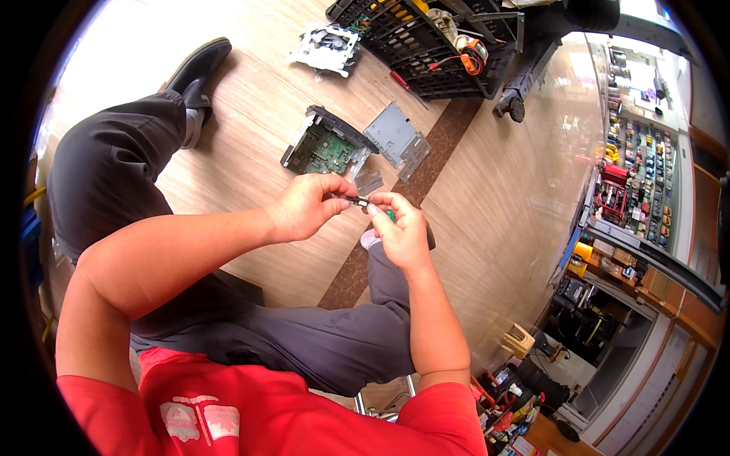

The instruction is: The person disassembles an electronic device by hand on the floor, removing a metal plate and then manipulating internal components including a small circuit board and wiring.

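Circuitry (328,157) is held in an opened case (342,126) and an orange object (474,56) in the far crate (411,70), while nearer, a partly hidden dark part (357,201) is pinched by left hand (308,207) and right hand (403,232).

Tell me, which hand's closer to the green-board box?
Left: the left hand is just below the box in the picture; the right hand is farther, below and rightward.

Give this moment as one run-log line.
left hand, right hand: pinching small dark part | floor: opened electronic unit with green circuit board; grey metal cover beside it
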Demonstrator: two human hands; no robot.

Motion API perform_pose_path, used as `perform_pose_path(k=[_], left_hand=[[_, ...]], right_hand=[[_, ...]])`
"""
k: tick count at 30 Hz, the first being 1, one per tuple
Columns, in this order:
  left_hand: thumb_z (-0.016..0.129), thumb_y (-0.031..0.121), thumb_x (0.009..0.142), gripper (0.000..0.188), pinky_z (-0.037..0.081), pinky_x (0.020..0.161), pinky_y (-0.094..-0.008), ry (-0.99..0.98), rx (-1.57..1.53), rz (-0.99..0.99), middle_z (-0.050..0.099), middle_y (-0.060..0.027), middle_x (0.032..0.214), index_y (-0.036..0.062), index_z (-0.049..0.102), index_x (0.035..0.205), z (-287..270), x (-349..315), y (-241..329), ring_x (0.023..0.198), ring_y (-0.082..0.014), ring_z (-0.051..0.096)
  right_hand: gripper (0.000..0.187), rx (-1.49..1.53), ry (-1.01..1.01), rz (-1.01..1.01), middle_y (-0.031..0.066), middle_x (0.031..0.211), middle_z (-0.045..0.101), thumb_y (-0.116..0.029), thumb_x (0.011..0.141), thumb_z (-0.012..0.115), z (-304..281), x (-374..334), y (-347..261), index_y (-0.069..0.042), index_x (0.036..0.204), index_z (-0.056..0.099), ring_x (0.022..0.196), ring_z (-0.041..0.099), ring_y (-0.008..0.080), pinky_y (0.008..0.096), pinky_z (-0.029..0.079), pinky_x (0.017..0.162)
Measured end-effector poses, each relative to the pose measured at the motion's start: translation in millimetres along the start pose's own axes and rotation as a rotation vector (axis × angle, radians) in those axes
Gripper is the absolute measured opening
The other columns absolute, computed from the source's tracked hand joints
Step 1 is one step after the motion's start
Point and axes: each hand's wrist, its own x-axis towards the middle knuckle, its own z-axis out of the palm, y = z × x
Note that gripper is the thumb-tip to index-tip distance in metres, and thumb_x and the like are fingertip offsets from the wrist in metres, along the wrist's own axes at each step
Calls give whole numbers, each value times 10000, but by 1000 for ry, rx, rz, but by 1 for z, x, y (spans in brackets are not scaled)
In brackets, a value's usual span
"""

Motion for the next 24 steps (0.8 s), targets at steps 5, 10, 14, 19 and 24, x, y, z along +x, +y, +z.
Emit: perform_pose_path(k=[5, 10, 14, 19, 24], left_hand=[[613, 32, 926, 157, 507, 760, -230, -5, 71, 16, 640, -27, 913, -14, 639, 1074, 1, -4, 4, 839, -79, 586], [631, 10, 905, 175, 514, 763, -237, -12, 74, 43, 641, -28, 899, -15, 638, 1078, 1, -4, -1, 837, -80, 590], [654, -15, 875, 222, 521, 761, -244, -4, 109, 28, 641, -34, 897, -8, 642, 1096, 1, -6, 8, 847, -85, 595], [679, -2, 828, 388, 545, 752, -294, 26, 96, 73, 660, -77, 927, 23, 605, 1208, 2, -6, 4, 797, -155, 655], [690, -22, 797, 500, 546, 757, -299, 17, 82, 63, 648, -70, 941, 40, 567, 1278, 1, -7, 6, 809, -148, 645]], right_hand=[[187, -106, 5, 17, 69, 840, 690, -94, 853, 695, 2, 0, 3, 23, 992, 653, 756, 617, 94, 259, 505, 677], [183, -133, 11, -14, 70, 836, 691, -87, 845, 696, 4, -1, -2, 21, 986, 654, 759, 620, 93, 260, 507, 684], [151, -114, 55, -81, 22, 830, 654, -60, 844, 699, 6, -2, -3, 12, 966, 648, 721, 561, 47, 228, 467, 629], [134, -163, 83, -148, -4, 791, 622, -38, 836, 705, 6, -5, -11, 9, 942, 637, 685, 527, 33, 222, 448, 602], [119, -214, 87, -237, -8, 744, 599, -27, 824, 710, 7, -8, -15, 2, 915, 638, 666, 513, 45, 226, 435, 592]])
